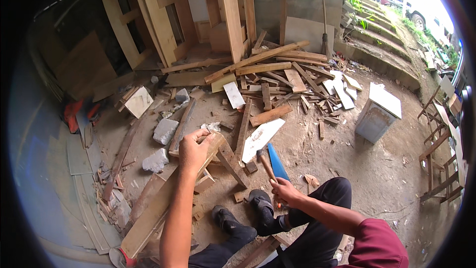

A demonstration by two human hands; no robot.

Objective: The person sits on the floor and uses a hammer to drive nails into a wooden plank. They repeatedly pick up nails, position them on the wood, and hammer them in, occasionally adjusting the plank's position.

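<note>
While the right hand point(285, 192) in the head view is gripping a hammer point(267, 167) by its wooden handle, the left hand point(193, 150) is bending its fingers at the upper end of a long plank point(148, 224); whether they are pinching anything small cannot be told. The plank is slanting from the lower left to that hand, a shorter wooden piece point(232, 166) angling down beside its end. A blue blade point(277, 163) is lying near the hammer on the floor point(317, 155).

no readable text, no legible labels or brands, no numbers or signs made out
</note>
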